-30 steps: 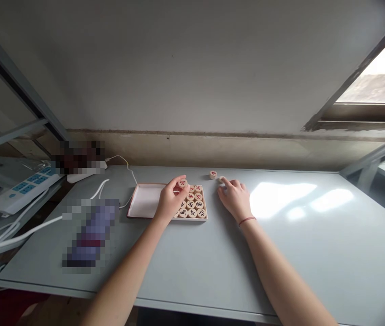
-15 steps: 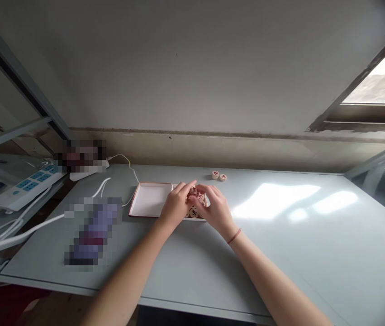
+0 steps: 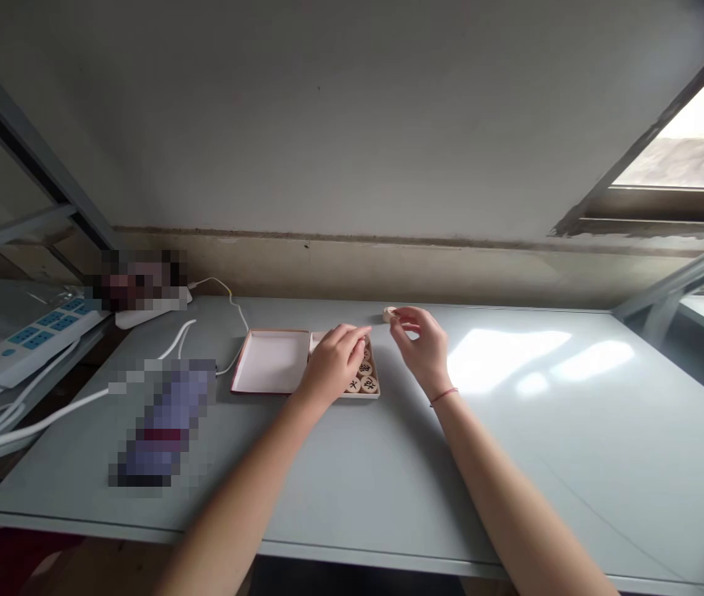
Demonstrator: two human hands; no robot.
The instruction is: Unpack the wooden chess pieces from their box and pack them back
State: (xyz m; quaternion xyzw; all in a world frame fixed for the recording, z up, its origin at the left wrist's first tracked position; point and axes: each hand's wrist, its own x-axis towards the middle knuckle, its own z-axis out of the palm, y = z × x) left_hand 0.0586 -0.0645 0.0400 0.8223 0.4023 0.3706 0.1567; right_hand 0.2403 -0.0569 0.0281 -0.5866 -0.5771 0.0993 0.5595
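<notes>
Left hand was over the cream card tray, fingers extended toward its far edge and lightly curved. Left grip looked open, wide rather than pinched, with nothing visible between the fingers. The palm covered part of the tray, so contact with the pieces could not be confirmed.

Round wooden xiangqi pieces lay flat in the tray, a few showing dark carved characters at its near right corner. The rest were hidden by the left hand.

Right hand was raised just right of the tray, near the far edge of the surface. Right grip was narrow, with thumb and fingertips curled at a loose xiangqi piece. Whether it was held or only touched could not be told. A thin reddish cord circled the right wrist.

A white-lined box half sat against the tray's left side. Further left on the surface lay a pixelated object, with white cables running past it. A blue-socketed power strip sat beyond the surface's left edge. Sunlight patches lay right of the right hand.
</notes>
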